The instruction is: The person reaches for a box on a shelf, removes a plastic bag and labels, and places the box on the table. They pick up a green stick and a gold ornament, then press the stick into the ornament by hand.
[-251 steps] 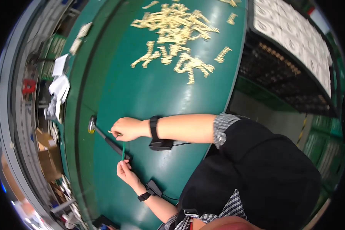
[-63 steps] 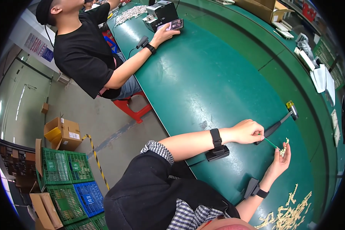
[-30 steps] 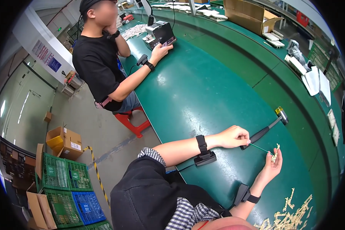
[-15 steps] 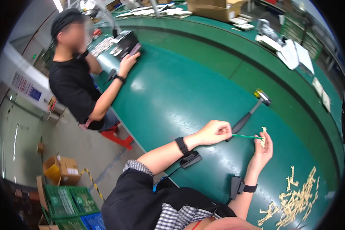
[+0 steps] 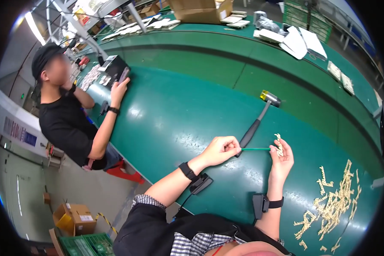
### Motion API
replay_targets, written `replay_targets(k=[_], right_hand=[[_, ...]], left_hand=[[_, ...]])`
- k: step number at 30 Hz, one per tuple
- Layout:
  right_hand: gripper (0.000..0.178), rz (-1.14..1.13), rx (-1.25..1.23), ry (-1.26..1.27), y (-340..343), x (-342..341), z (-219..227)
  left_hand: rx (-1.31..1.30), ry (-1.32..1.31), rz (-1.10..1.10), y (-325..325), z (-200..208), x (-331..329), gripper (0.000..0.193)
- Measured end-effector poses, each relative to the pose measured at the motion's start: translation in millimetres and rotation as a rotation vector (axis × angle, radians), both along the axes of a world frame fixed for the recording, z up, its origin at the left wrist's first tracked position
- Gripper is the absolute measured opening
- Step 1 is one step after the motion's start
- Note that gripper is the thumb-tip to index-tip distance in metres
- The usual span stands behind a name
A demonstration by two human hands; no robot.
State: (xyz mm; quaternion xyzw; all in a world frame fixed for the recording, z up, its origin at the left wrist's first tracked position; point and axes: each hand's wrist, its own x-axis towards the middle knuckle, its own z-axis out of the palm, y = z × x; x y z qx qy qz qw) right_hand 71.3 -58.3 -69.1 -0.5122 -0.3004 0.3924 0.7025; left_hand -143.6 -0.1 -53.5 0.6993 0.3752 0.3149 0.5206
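Note:
Between the fingertips of my left hand (image 5: 226, 150) is one end of a thin green stick (image 5: 255, 149). It runs level to the right, and its far end reaches the fingertips of my right hand (image 5: 282, 161). My right hand pinches a pale wooden word cutout (image 5: 279, 145) with joined script letters, held upright. Whether the stick touches the cutout or only the fingers, I cannot tell. Just beyond my left hand lies a hammer (image 5: 250, 133) with a dark grip and a yellow-and-black head. Right of my right arm, many similar cutouts (image 5: 338, 204) lie in a loose pile.
A co-worker (image 5: 68, 111) in black stands at the left edge of the green table (image 5: 170, 115), holding a phone-like object (image 5: 124, 74) by a black box (image 5: 113, 66). White panels (image 5: 294, 42) and a cardboard carton (image 5: 200, 10) sit on the far bench.
The view has shifted, so the table and pile appear moved. Both hands keep their grips, and the green stick still spans between them.

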Motion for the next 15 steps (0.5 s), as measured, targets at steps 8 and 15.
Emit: replay_targets(k=[8,15], right_hand=[[0.033,0.032,-0.013,0.008,1.8,-7.6,-1.5],[0.032,0.021,-0.051,-0.032,0.3,-7.5,1.1]], left_hand=[[0.034,-0.031,0.046,-1.6,-7.6,0.2,0.014],[0.011,0.077,-0.012,-1.7,4.7,-0.3,0.015]])
